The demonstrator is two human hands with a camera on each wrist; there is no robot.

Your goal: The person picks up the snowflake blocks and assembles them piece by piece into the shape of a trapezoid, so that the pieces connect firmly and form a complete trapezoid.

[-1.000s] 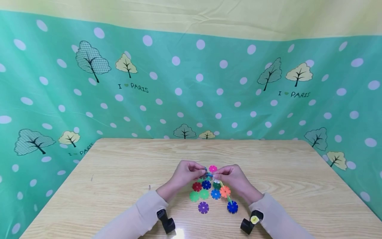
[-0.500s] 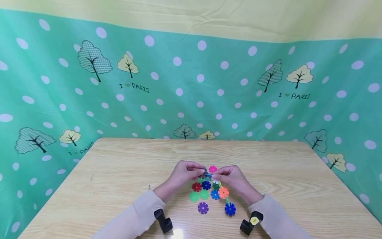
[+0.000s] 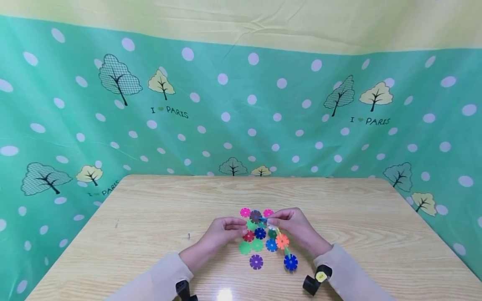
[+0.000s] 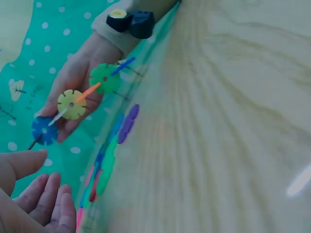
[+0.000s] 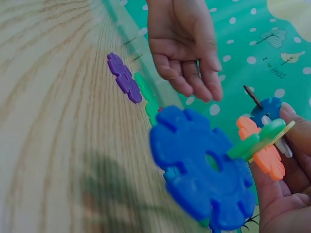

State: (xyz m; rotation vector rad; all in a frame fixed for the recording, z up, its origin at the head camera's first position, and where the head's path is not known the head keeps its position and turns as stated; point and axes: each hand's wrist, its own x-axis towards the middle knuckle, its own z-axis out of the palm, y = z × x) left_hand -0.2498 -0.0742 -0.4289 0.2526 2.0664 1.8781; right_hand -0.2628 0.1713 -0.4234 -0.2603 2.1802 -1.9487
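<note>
My right hand (image 3: 295, 223) pinches a light blue notched flower disc (image 5: 266, 110) between thumb and fingers. That disc is part of a chain of interlocking plastic discs. A brown disc (image 3: 255, 216) stands out from its free side. The other way run a white disc (image 5: 282, 143), a yellow one, an orange disc (image 5: 262, 148), a green disc (image 5: 257, 141) and a dark blue disc (image 5: 201, 165) at the end, held above the tabletop. My left hand (image 3: 226, 230) is apart from the chain, to its left, fingers loosely bent and holding nothing.
On the wooden table (image 3: 158, 209) loose discs lie between and below the hands: two pink, a red disc (image 3: 248, 236), a dark blue disc (image 3: 260, 233), light green ones, a blue disc (image 3: 271, 245) and a purple disc (image 3: 256, 262). A green dotted curtain (image 3: 203, 104) hangs behind.
My left hand has let go of the brown disc and drawn back left and toward me, uncovering a pink disc. My right hand keeps its hold on the chain almost in place.
</note>
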